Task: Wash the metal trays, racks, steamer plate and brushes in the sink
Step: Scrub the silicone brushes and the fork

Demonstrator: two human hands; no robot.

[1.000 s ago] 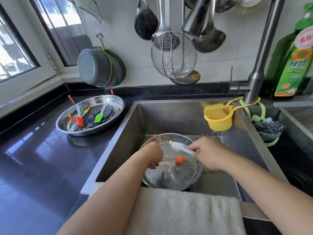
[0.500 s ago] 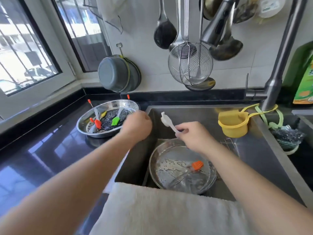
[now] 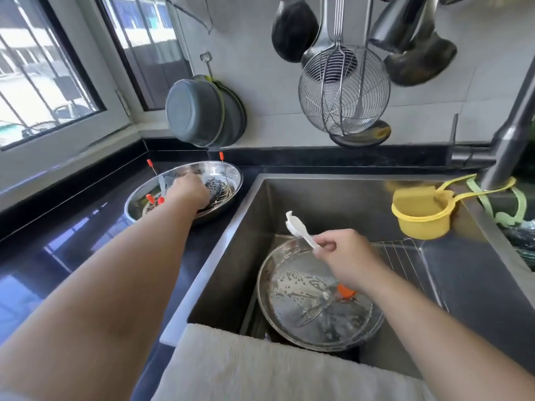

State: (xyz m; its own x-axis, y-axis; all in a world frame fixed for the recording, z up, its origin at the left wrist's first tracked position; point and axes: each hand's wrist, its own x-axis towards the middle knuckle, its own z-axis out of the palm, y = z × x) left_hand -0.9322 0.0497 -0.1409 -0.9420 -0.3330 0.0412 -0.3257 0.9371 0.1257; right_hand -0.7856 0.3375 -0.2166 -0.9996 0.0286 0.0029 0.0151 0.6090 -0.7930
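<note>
While we lean over the towel [image 3: 260, 369] draped on the sink's front edge, our round metal tray [image 3: 289, 322] lies wet in the sink [image 3: 333, 198] just beyond it, with an orange-tipped brush [image 3: 344, 291] resting on it. Behind the tray, a wire rack [image 3: 402, 256] lies on the sink floor, partly under the tray's far rim. Our right hand [image 3: 347, 256] hangs above the tray, its fingers [image 3: 325, 245] pinching the handle of a white brush [image 3: 298, 228] whose head points up and to the left. Farther off and to the left, on the dark surface [image 3: 72, 241], stands a second metal tray [image 3: 228, 175] holding a perforated steamer plate [image 3: 215, 188] and several orange-ended brushes [image 3: 150, 198]. Our left hand [image 3: 188, 189] reaches into this tray, knuckles up; we cannot tell whether its fingers grip anything. At the sink's far right, a yellow cup [image 3: 419, 215] hangs beside the faucet [image 3: 509, 140]. On the wall beyond hang a grey bowl [image 3: 194, 111], a wire skimmer [image 3: 344, 88] and dark ladles [image 3: 293, 27].
</note>
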